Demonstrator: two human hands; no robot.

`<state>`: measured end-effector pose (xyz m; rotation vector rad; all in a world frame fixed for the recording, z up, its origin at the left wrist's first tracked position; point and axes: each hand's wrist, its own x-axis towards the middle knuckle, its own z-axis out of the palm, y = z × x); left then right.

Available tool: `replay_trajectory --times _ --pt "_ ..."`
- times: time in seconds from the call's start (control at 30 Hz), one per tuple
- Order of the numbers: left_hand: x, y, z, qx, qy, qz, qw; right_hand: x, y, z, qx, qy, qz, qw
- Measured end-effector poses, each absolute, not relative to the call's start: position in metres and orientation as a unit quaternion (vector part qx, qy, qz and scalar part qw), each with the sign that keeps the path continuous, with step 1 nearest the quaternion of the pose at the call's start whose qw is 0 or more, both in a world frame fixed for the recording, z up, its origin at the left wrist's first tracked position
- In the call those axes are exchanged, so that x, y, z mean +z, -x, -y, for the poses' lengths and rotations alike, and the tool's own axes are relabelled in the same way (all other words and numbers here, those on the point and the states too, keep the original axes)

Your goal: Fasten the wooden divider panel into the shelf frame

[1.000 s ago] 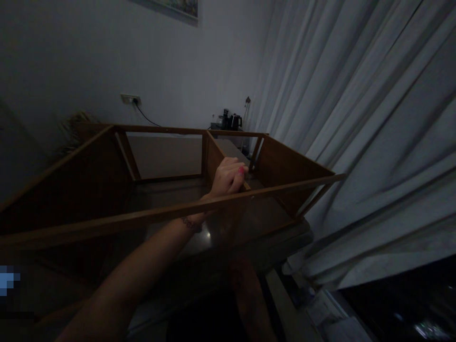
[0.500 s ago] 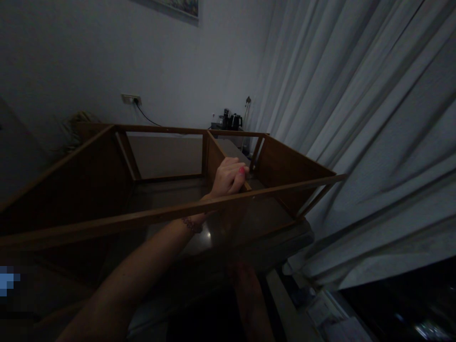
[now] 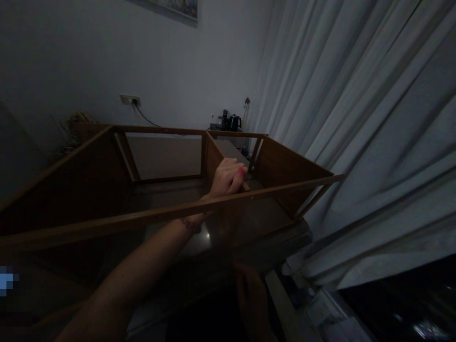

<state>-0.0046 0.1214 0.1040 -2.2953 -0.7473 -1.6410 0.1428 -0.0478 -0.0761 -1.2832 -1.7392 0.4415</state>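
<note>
A wooden cabinet frame [image 3: 142, 217] with open sides fills the middle of the head view. My left hand [image 3: 228, 178], with a bracelet at the wrist, reaches through it beneath the near rail. Its fingers are closed over the top edge of the wooden divider panel [image 3: 215, 151], just behind that rail. Low in the view, in deep shadow in front of the cabinet, is my right hand [image 3: 251, 285]. It looks apart from the wood, and its fingers are too dark to read.
Long white curtains [image 3: 327, 118] hang close along the right side. Beyond the cabinet stand a black kettle [image 3: 234, 123] and a wall socket [image 3: 130, 99] with a plugged-in cord. Papers [image 3: 326, 311] lie at the lower right.
My right hand has shifted slightly right and turned in the shadow below. My left hand keeps its hold on the divider panel, and the cabinet frame stays in place.
</note>
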Motion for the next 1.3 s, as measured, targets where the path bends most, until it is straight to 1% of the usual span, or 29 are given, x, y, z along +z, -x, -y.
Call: replay_trajectory --times 0.1,0.17,0.33,0.5,0.6,0.7,0.8,1.03,1.3 --pt "0.105 0.005 -0.121 -0.558 0.784 0.251 0.104 -0.079 -0.147 0.046 0.166 0.499 0.717 0.458" --pt "0.105 0.005 -0.12 -0.561 0.782 0.25 0.104 -0.077 -0.148 0.045 0.19 0.501 0.701 0.471" --pt "0.106 0.006 -0.12 -0.556 0.785 0.253 0.106 -0.07 -0.146 0.044 0.298 0.547 0.599 0.503" --pt "0.106 0.005 -0.12 -0.565 0.779 0.248 0.11 -0.07 -0.14 0.044 0.412 0.549 0.544 0.483" --pt "0.106 0.005 -0.12 -0.563 0.781 0.247 0.107 -0.06 -0.137 0.046 0.482 0.545 0.499 0.471" --pt "0.106 0.004 -0.12 -0.565 0.78 0.248 0.102 -0.044 -0.138 0.048 0.5 0.558 0.486 0.451" --pt "0.106 0.005 -0.12 -0.568 0.777 0.249 0.106 -0.035 -0.139 0.05 0.491 0.564 0.497 0.44" --pt "0.105 0.005 -0.12 -0.567 0.778 0.252 0.103 -0.04 -0.136 0.049 0.506 0.56 0.469 0.459" --pt "0.105 0.005 -0.12 -0.563 0.782 0.249 0.099 -0.044 -0.137 0.045 0.546 0.557 0.433 0.451"
